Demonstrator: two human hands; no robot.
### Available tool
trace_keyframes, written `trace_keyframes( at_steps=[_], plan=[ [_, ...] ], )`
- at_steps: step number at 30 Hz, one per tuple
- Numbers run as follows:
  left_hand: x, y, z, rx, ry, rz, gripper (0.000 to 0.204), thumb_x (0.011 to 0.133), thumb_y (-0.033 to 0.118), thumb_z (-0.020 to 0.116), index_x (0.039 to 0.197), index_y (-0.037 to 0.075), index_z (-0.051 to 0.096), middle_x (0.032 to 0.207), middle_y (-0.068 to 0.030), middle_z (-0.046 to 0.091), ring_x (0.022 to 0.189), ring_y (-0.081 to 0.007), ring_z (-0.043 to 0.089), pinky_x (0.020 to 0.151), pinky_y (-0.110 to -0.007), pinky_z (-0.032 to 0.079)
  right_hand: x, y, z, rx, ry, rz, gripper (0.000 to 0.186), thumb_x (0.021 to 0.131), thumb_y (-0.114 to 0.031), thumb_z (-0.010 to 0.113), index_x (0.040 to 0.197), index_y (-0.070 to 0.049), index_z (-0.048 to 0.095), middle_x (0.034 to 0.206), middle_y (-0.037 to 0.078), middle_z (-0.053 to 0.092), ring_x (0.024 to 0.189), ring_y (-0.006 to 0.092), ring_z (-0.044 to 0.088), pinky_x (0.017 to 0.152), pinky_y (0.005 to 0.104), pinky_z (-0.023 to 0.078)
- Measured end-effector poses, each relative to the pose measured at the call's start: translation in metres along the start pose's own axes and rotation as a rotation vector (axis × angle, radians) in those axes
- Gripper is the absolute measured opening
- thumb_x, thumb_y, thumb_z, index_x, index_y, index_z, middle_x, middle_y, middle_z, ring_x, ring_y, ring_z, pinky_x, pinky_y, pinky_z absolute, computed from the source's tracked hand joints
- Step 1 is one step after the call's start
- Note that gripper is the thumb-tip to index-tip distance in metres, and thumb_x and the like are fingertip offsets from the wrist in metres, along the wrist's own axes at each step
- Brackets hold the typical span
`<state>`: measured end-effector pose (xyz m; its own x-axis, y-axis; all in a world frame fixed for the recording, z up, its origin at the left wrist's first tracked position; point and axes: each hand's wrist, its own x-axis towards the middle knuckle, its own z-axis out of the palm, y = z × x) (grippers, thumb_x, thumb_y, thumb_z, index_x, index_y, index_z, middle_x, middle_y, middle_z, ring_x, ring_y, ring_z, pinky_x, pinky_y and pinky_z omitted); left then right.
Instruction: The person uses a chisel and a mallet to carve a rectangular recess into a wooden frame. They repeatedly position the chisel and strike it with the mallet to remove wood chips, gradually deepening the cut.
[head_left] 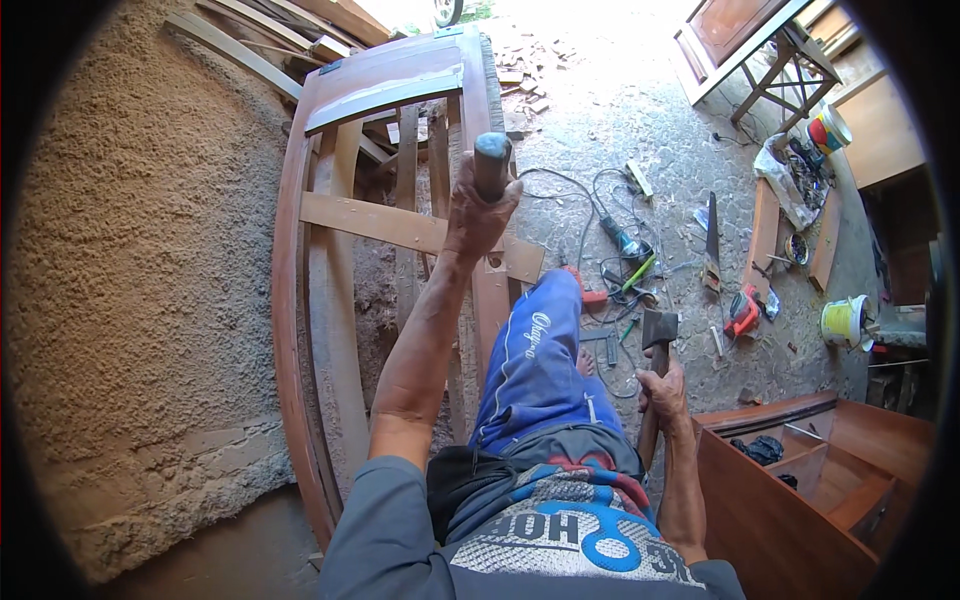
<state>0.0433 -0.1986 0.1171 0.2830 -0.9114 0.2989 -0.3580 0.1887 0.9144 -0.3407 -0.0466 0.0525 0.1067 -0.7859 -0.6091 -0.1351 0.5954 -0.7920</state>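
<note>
My left hand (478, 212) is closed around a thick, round wooden-looking handle with a pale blue-grey end (491, 148); its lower part is hidden, so I cannot tell the tool's kind. It is over the right side of a reddish-brown wooden frame (288, 330), beside a flat crosspiece (385, 220) that lies across the frame. My right hand (665, 393) grips a hammer (659, 330) by its wooden handle, with the dark metal head up, to the right of my blue-trousered leg (530, 350).
A rough sandy wall (150, 250) rises at the left. On the floor are a power tool with cords (625, 240), a handsaw (712, 240), a red tool (742, 312) and a bucket (845, 322). A reddish wooden cabinet (780, 510) stands near right.
</note>
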Motion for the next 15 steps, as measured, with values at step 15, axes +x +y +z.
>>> trace_keyframes(
  at_steps=[15],
  plan=[
    [-0.007, -0.027, -0.003, -0.074, -0.026, 0.003, 0.022, 0.086, 0.008, 0.077, 0.073, 0.009, 0.059, 0.063, 0.0049, 0.058, 0.058, -0.0045, 0.056, 0.054, -0.026, 0.046, -0.031, -0.039, 0.012, -0.022, -0.009, -0.121, 0.046, 0.086, -0.006, 0.067, 0.128, 0.0, 0.049, 0.063, 0.0, 0.052, 0.042, 0.0098, 0.05, 0.039, 0.0267, 0.04]
  ],
)
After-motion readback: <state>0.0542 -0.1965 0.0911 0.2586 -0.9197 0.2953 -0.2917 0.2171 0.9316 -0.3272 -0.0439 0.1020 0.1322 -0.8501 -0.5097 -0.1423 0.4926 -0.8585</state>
